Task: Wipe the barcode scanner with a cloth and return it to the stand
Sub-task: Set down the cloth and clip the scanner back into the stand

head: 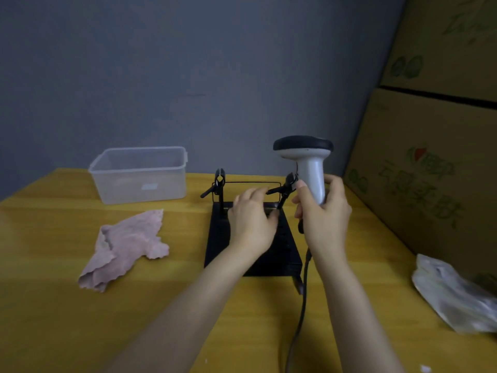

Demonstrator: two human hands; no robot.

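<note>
A white barcode scanner (pixel 305 157) with a black head stands upright in the air, my right hand (pixel 321 211) gripping its handle. Its dark cable (pixel 302 305) trails down toward me. The black stand (pixel 285 254) has a flat base, a thin wire frame and two clip arms. The right clip arm (pixel 286 185) touches the scanner's handle. My left hand (pixel 251 219) hovers over the stand's base, fingers spread near that clip arm, holding nothing. A crumpled pink cloth (pixel 126 243) lies on the yellow table (pixel 53 319), left of the stand.
A clear plastic tub (pixel 139 175) stands at the table's back left. Stacked cardboard boxes (pixel 430 157) wall off the right side. A crinkled plastic bag (pixel 454 294) lies at the right edge. A grey wall is behind.
</note>
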